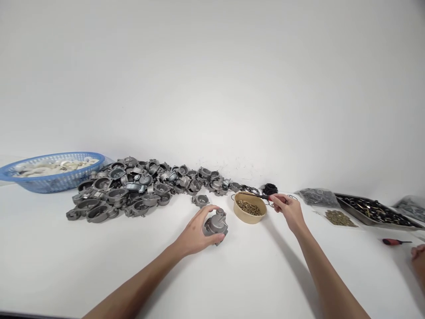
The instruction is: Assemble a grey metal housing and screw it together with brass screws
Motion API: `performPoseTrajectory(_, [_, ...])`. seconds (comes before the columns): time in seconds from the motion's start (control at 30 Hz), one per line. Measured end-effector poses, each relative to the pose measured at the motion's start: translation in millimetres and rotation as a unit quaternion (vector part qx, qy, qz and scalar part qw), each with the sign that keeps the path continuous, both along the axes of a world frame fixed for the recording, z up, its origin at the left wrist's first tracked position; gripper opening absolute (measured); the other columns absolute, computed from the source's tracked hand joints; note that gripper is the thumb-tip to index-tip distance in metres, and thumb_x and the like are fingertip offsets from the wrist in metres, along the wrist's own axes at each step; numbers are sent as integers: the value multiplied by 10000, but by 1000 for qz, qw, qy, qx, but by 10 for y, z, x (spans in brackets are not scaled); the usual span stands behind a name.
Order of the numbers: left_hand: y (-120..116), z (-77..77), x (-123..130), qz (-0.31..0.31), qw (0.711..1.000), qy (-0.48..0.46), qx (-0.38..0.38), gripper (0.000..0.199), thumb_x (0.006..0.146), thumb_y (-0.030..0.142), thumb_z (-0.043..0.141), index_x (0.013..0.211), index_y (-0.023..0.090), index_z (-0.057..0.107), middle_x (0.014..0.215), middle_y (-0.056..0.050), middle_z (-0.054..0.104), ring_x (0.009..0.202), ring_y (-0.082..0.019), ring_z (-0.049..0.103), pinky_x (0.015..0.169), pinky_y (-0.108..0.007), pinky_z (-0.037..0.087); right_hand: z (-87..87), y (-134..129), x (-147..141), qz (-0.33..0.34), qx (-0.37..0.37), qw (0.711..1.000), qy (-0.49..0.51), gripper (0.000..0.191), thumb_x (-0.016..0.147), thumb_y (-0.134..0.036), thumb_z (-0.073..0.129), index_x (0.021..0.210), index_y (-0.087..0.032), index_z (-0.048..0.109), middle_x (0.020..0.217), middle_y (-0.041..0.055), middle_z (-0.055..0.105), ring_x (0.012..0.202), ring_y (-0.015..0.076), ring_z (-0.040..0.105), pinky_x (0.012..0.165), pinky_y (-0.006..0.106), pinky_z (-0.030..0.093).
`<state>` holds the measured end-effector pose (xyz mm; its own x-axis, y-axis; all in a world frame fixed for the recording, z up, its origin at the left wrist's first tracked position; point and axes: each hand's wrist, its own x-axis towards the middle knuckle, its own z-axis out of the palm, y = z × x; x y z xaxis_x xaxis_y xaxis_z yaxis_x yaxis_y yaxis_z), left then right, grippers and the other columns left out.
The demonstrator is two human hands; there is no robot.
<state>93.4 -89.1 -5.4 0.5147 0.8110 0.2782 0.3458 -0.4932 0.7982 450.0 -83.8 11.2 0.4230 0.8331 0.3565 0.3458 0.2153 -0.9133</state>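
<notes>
Your left hand (194, 235) clasps grey cast-metal housing (215, 225), fingers wrapped over its left side, housing resting on white table (66, 266) near front of brown bowl of brass screws (249, 207). Your right hand (289, 210) grips red-handled screwdriver (265, 196), its shaft lying across bowl's far rim. Pile of grey castings (133, 188) behind, one loose casting (200, 200) just before it. Blue basket (53, 170) far left. Metal tray (375, 210), second red screwdriver (395, 242) at right. Another person's hand (419, 257) at right edge.
</notes>
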Motion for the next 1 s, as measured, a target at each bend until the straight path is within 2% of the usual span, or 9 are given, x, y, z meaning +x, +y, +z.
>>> performPoseTrajectory(0.1, [52, -6, -8, 43, 999, -22, 13, 615, 770, 486, 691, 1329, 323, 494, 1423, -48, 481, 1297, -289, 450, 1067, -420, 383, 69, -43, -87, 44, 15, 998, 33, 394, 697, -503, 760, 840, -139, 714, 576, 10, 534, 521, 129, 449, 478, 278, 400])
performPoseTrajectory(0.27, [122, 30, -35, 78, 992, -92, 33, 420, 834, 469, 638, 1219, 304, 613, 1270, -27, 626, 1153, -237, 577, 995, -384, 452, 175, -155, -420, 133, 18, 989, 63, 316, 743, -450, 748, 865, -162, 703, 628, 12, 555, 551, 128, 466, 506, 273, 382])
performPoseTrajectory(0.43, [168, 49, -66, 65, 990, -127, 6, 475, 820, 453, 655, 1263, 285, 620, 1249, -42, 660, 1067, -237, 634, 883, -361, 533, 210, -267, -737, 186, 5, 982, 36, 316, 774, -467, 711, 884, -172, 692, 592, -4, 529, 552, 136, 464, 525, 282, 393])
performPoseTrajectory(0.5, [182, 30, -67, 63, 989, -136, -5, 450, 815, 436, 661, 1229, 258, 656, 1160, -42, 706, 997, -228, 662, 865, -351, 549, 211, -293, -815, 197, -2, 980, 33, 317, 773, -469, 709, 885, -173, 688, 620, 2, 545, 561, 135, 465, 531, 282, 398])
performPoseTrajectory(0.6, [191, -2, -59, 82, 986, -143, -17, 318, 813, 423, 668, 1064, 244, 744, 1013, -26, 755, 958, -230, 682, 877, -344, 550, 209, -311, -879, 197, -13, 980, 37, 319, 762, -470, 714, 867, -170, 684, 632, 4, 551, 557, 131, 459, 532, 284, 399])
performPoseTrajectory(0.67, [194, -12, -55, 93, 984, -152, -24, 263, 805, 426, 679, 977, 248, 768, 984, -16, 763, 968, -237, 687, 884, -342, 550, 208, -309, -881, 199, -14, 979, 40, 310, 759, -466, 715, 857, -173, 686, 632, 4, 553, 559, 133, 462, 531, 284, 397])
performPoseTrajectory(0.77, [206, -4, -61, 94, 981, -165, -28, 255, 795, 427, 689, 949, 238, 768, 969, -15, 766, 960, -238, 696, 894, -344, 554, 217, -289, -800, 203, 0, 978, 39, 291, 766, -450, 713, 874, -180, 692, 616, -3, 551, 558, 132, 467, 532, 280, 397])
performPoseTrajectory(0.87, [235, 13, -89, 82, 984, -157, -31, 241, 785, 413, 696, 915, 221, 761, 948, -19, 766, 922, -231, 705, 877, -336, 563, 232, -248, -615, 159, 20, 987, 16, 298, 772, -448, 703, 894, -176, 692, 592, -5, 552, 537, 127, 464, 523, 276, 397])
performPoseTrajectory(1.0, [286, 20, -145, 27, 994, -106, -22, 158, 776, 352, 700, 840, 220, 759, 870, -7, 761, 831, -203, 700, 820, -306, 568, 181, -147, -293, -17, -6, 993, -115, 305, 711, -456, 722, 838, -178, 718, 663, 43, 646, 573, 162, 533, 538, 290, 429])
